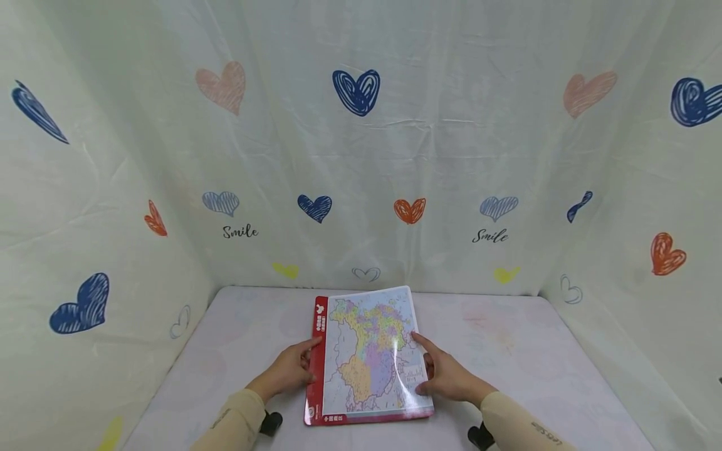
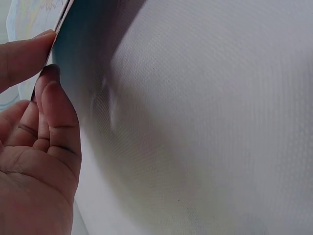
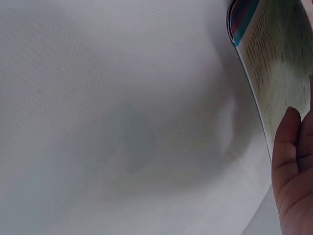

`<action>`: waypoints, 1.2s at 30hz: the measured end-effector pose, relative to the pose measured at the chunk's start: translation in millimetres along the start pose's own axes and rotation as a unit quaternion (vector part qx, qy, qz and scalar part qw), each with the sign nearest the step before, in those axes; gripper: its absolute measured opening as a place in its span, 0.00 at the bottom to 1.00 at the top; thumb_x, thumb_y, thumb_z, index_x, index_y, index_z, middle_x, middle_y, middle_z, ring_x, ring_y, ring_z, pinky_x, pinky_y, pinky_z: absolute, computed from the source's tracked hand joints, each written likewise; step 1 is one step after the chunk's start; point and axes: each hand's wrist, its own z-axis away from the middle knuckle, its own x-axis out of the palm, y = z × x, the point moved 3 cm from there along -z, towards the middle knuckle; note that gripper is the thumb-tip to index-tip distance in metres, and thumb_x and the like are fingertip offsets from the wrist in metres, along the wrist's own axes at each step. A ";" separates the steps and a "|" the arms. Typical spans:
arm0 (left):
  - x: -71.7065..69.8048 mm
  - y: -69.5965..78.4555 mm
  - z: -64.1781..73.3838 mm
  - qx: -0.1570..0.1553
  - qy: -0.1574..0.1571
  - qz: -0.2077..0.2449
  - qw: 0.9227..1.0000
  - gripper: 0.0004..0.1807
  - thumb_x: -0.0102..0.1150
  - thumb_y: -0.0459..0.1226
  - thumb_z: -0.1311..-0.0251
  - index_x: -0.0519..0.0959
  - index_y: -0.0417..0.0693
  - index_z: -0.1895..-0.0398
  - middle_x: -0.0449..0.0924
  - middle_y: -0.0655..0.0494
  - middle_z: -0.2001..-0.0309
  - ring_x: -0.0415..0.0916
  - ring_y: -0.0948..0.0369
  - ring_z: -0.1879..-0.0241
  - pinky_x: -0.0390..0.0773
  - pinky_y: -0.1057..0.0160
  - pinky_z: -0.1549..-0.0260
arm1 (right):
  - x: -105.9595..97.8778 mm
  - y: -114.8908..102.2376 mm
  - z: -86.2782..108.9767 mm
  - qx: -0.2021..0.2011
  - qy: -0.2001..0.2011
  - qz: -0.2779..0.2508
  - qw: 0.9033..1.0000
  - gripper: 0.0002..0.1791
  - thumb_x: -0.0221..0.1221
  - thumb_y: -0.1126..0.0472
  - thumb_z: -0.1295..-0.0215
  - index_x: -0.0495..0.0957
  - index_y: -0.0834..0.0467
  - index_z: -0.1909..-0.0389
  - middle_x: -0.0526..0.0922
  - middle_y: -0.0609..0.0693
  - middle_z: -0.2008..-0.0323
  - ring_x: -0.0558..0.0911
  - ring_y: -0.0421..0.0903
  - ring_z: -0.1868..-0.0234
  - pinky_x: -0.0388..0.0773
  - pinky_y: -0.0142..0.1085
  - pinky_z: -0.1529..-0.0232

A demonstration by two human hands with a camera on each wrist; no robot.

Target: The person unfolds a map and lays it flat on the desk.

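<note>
A glossy map sheet (image 1: 369,351) with coloured regions and a red border at its left and bottom sides is held between both hands, tilted slightly above the table. My left hand (image 1: 289,368) grips its left edge. In the left wrist view that hand (image 2: 41,152) has the sheet's thin edge pinched, with some fingers curled behind it. The right hand (image 1: 451,377) holds the opposite edge. Seen from the right wrist, fingers of the right hand (image 3: 296,166) lie against the printed underside (image 3: 276,63) of the map; its thumb is out of that view.
A pale table (image 1: 248,326) spreads beneath the map. Whitish curtains (image 1: 440,156) with printed hearts and "Smile" lettering hang behind it and at both sides. Dark wrist-worn devices show under the sleeves (image 1: 234,423).
</note>
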 end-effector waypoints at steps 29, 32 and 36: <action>-2.6 3.9 2.0 0.001 -0.024 0.013 1.000 0.46 0.69 0.22 0.52 0.62 0.39 0.26 0.72 0.49 0.66 0.71 0.58 0.70 0.78 0.60 0.74 | -10.9 -2.2 2.2 0.008 -0.022 -0.014 1.000 0.63 0.74 0.70 0.52 0.43 0.56 0.20 0.80 0.51 0.70 0.77 0.45 0.70 0.76 0.33 0.71; -2.8 4.1 2.1 0.002 -0.027 0.015 1.000 0.46 0.68 0.21 0.53 0.62 0.39 0.26 0.72 0.49 0.66 0.71 0.58 0.70 0.78 0.60 0.74 | -11.7 -2.9 2.7 0.013 -0.023 -0.022 0.999 0.63 0.74 0.70 0.52 0.43 0.56 0.20 0.80 0.52 0.69 0.78 0.46 0.70 0.76 0.34 0.71; -3.2 3.7 2.2 0.002 -0.030 0.017 0.999 0.47 0.68 0.21 0.53 0.62 0.39 0.26 0.73 0.49 0.65 0.71 0.58 0.71 0.77 0.61 0.74 | -13.6 -3.0 3.4 0.014 -0.019 -0.015 1.000 0.63 0.75 0.69 0.52 0.44 0.55 0.20 0.80 0.52 0.70 0.77 0.46 0.70 0.76 0.34 0.71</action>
